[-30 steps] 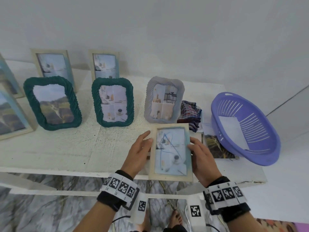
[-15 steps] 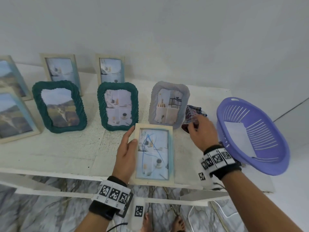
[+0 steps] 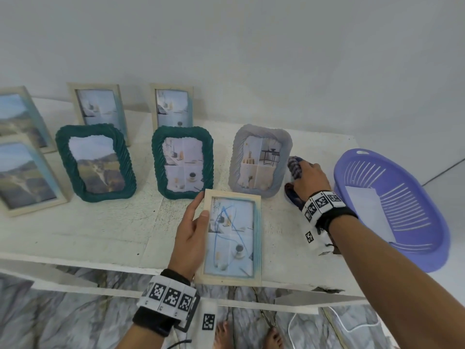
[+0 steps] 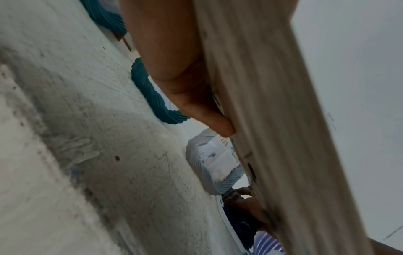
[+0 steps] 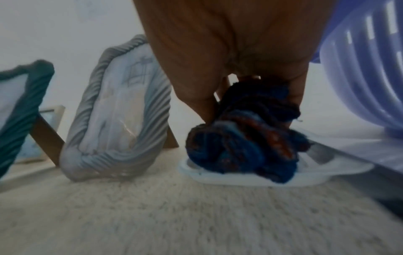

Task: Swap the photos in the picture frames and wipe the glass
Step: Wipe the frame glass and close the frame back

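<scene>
Item: pale wooden frame (image 3: 232,236), glass up, blue scribble across its photo. Position: at the near edge of the white table (image 3: 100,230), its lower end past that edge. Held by the left hand (image 3: 191,235) along its left side: thumb on the front rim, fingers (image 4: 196,96) under the back panel.

Item: dark checked cloth (image 5: 246,138), bunched. Position: to the right of the grey ribbed frame (image 3: 260,161), between it and the purple basket (image 3: 392,207), lying over what seems to be a white sheet or tray (image 5: 229,176); the right wrist view is too blurred to say which. The right hand (image 3: 310,182) covers it from above, fingers curled into the folds and grasping it.

Other stock, standing on the table: two green ribbed frames (image 3: 95,163) (image 3: 182,162) in the front row; four pale wooden frames (image 3: 24,175) (image 3: 24,118) (image 3: 100,110) (image 3: 172,105) behind and to the left. White paper (image 3: 370,215) lies in the basket.
</scene>
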Available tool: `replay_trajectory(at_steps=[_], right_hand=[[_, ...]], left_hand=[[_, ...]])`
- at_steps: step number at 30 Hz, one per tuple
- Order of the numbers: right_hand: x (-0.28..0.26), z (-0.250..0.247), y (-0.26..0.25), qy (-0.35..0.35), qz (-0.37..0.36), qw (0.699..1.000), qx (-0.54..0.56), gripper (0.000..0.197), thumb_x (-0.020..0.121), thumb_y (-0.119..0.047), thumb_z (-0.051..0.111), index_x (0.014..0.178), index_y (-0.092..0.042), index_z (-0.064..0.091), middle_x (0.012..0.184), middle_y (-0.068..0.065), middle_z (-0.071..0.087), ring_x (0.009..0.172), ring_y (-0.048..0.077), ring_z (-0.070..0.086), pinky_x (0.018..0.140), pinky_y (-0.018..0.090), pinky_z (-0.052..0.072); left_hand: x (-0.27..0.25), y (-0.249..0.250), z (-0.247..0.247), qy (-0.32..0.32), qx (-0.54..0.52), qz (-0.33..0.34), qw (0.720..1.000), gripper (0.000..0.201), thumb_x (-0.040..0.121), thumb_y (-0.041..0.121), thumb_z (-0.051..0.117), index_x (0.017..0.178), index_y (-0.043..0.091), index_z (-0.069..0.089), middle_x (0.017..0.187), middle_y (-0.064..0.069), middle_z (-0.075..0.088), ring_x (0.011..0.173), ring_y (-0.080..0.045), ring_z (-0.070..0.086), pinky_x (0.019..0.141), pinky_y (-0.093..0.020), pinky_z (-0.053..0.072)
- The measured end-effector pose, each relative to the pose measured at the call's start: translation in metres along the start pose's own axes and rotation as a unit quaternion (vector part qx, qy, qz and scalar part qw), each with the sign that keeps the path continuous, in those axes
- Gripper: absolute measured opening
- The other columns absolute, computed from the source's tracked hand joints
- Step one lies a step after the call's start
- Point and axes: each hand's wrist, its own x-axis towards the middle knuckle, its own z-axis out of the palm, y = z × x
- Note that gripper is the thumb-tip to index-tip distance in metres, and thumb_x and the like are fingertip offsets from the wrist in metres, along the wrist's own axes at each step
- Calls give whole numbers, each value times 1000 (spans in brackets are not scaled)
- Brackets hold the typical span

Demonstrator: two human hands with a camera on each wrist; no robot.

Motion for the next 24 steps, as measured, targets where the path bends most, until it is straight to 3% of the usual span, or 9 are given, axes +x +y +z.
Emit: replay_trajectory(at_steps=[7,10,13,14,16,18,19,22,24], right_hand=[[-73,-15,-7,59,7,997,54,44,88,-19,52,131,-10,45,121,20,47,97,38,54,84,41,46],[-117,-17,-23,94,-25,987,131,44,89,-18,53,132,-16,46,108,12,46,84,28,49,73,32,42],[-160,-13,-43,116,-130,971,163,44,86,-17,58,130,-19,52,98,3,41,78,19,46,63,23,40],[-170,-9,-49,114,-157,968,157,44,85,-20,57,128,-21,54,100,3,41,81,19,46,62,24,43],[-182,2,-58,102,-178,972,117,44,83,-30,52,126,-24,55,106,4,44,89,22,47,62,32,49],[-185,11,-63,99,-158,979,83,43,85,-40,49,124,-26,56,108,6,45,92,23,46,63,35,49],[-184,14,-64,100,-146,981,85,39,88,-43,49,123,-25,57,108,6,46,92,24,47,64,36,49],[-182,21,-66,102,-159,975,121,29,94,-30,53,121,-21,61,105,7,48,89,28,53,67,38,51],[-186,22,-68,66,-216,964,137,33,92,-20,48,123,-20,62,101,7,47,86,29,52,69,39,51]], left_hand=[[5,-5,-1,-4,3,9,1000,41,105,17,38,143,32,42,105,27,70,104,1,65,85,-17,53],[5,-9,1,-8,20,21,1000,41,105,18,40,143,35,42,93,17,72,89,-5,66,81,-17,53],[3,-9,4,-6,48,38,998,42,104,21,41,142,39,41,62,2,46,57,-8,44,60,-16,43],[3,-11,5,-4,64,43,997,42,104,22,41,143,40,40,59,0,35,53,-8,34,55,-17,36],[2,-12,7,-10,78,53,995,43,104,24,41,144,41,39,62,-5,34,55,-12,30,55,-21,33],[0,-10,10,-19,78,75,994,44,104,23,42,146,39,38,62,-1,40,55,-11,32,56,-21,35],[-1,-9,11,-19,83,85,993,44,104,20,42,146,36,38,57,8,38,53,-6,31,55,-16,33],[-5,-5,12,-30,98,99,990,44,104,14,41,146,27,36,45,16,36,47,-2,26,52,-7,28],[-2,-8,10,-23,105,98,989,44,104,16,42,148,24,38,52,18,38,50,1,31,53,-8,32]])
